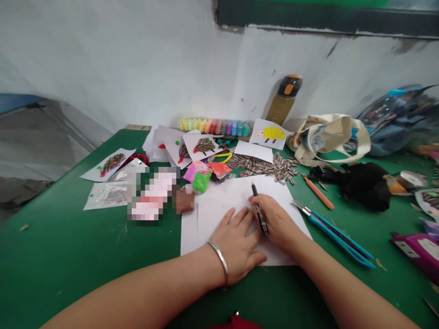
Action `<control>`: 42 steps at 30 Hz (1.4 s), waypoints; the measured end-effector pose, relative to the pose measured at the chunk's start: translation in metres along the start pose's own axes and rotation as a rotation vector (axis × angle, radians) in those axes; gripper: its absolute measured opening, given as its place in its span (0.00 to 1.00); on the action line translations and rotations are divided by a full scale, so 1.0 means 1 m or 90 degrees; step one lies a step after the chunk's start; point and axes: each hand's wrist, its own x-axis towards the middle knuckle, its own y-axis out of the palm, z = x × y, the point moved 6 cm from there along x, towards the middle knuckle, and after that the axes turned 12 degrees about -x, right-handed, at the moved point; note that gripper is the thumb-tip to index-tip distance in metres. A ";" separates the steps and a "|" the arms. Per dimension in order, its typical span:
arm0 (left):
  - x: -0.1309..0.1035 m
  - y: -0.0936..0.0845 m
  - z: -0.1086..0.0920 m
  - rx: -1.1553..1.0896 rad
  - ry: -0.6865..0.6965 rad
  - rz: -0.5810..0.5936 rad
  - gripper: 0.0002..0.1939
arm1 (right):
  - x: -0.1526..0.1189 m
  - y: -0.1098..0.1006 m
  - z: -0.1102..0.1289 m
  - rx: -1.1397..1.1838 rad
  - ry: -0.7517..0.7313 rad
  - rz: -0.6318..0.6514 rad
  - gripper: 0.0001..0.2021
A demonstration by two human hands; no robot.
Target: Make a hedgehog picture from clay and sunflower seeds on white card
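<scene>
White paper lies on the green table in front of me. My left hand, with a silver bangle at the wrist, rests flat on it, fingers spread. My right hand is closed around a black pen, which slants over the paper beside the left fingers. One end of the pen points away from me; whether the other end touches the paper, I cannot tell. Just beyond the sheet are small bags of coloured clay and a heap of sunflower seeds.
To the right lie a blue utility knife, an orange stick-shaped tool, a black cloth item and a cream tote bag. A bottle stands by the wall. Seed-covered hedgehog pictures and seed packets lie left.
</scene>
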 end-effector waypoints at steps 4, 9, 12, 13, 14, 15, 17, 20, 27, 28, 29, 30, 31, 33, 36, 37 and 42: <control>0.003 -0.005 0.021 0.013 -0.086 -0.035 0.32 | 0.004 0.003 0.000 -0.040 -0.012 0.020 0.19; 0.002 -0.005 0.036 0.004 -0.136 -0.021 0.41 | 0.008 0.001 0.003 -0.074 -0.015 0.023 0.18; 0.000 -0.004 0.036 -0.003 -0.130 -0.010 0.43 | 0.008 0.001 0.004 -0.090 -0.024 0.024 0.18; -0.001 -0.004 0.036 -0.006 -0.128 -0.007 0.43 | 0.008 0.001 0.004 -0.094 -0.026 0.025 0.17; -0.001 -0.004 0.036 -0.009 -0.127 -0.003 0.44 | 0.008 0.001 0.004 -0.098 -0.030 0.024 0.17; -0.001 -0.004 0.036 -0.013 -0.127 0.001 0.44 | 0.008 0.001 0.005 -0.102 -0.033 0.020 0.17; -0.001 -0.005 0.037 -0.018 -0.129 0.009 0.44 | 0.008 0.000 0.006 -0.111 -0.040 0.014 0.16; -0.001 -0.006 0.041 -0.019 -0.145 0.025 0.47 | 0.008 -0.001 0.008 -0.129 -0.054 0.010 0.16; -0.004 -0.017 0.055 -0.010 -0.141 0.119 0.53 | 0.010 -0.001 0.008 -0.133 -0.044 0.017 0.16; -0.005 -0.019 0.057 -0.006 -0.140 0.130 0.54 | 0.010 -0.002 0.008 -0.130 -0.038 0.022 0.16; -0.006 -0.021 0.059 -0.001 -0.144 0.138 0.55 | 0.010 -0.002 0.008 -0.124 -0.030 0.027 0.17; -0.006 -0.022 0.062 0.005 -0.151 0.141 0.56 | 0.010 -0.003 0.008 -0.117 -0.023 0.031 0.17; -0.007 -0.024 0.063 0.011 -0.158 0.138 0.56 | 0.011 -0.004 0.008 -0.111 -0.020 0.035 0.17; -0.006 -0.026 0.065 0.019 -0.167 0.128 0.56 | 0.012 -0.006 0.008 -0.099 -0.013 0.036 0.18; -0.005 -0.029 0.064 0.028 -0.175 0.136 0.56 | 0.012 -0.008 0.007 -0.078 -0.006 0.028 0.19; -0.004 -0.029 0.064 0.032 -0.177 0.141 0.56 | 0.012 -0.008 0.006 -0.072 -0.005 0.026 0.20; -0.005 -0.033 0.063 0.042 -0.198 0.154 0.57 | 0.012 -0.006 0.003 -0.044 -0.001 0.023 0.18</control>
